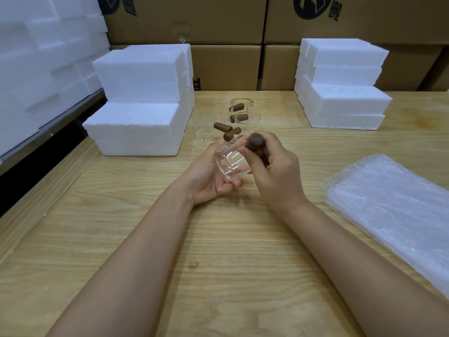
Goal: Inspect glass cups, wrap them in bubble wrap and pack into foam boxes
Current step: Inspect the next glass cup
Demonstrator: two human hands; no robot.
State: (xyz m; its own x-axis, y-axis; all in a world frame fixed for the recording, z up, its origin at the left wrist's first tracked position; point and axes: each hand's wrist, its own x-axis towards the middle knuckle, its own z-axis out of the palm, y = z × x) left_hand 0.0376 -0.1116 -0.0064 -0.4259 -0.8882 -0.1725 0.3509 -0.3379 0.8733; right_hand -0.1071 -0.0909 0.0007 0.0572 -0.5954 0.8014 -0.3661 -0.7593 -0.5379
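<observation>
**Glass cup held in both hands above the table**

Pale wooden table (218, 263) fills the lower frame. At centre, the left hand (206, 178) cradles a clear glass cup (230, 162), fingers curled beneath it, while the right hand (274, 173) grips its brown handle (257, 143). Bubble wrap sheets (393, 205) lie stacked at right. Beyond the hands stand more glass cups (243, 117). Closed foam boxes (141, 98) are stacked left and right, contents hidden. Cardboard cartons (226, 66) across the top bear a dark round logo (312, 6); the characters beside it are unreadable.
</observation>
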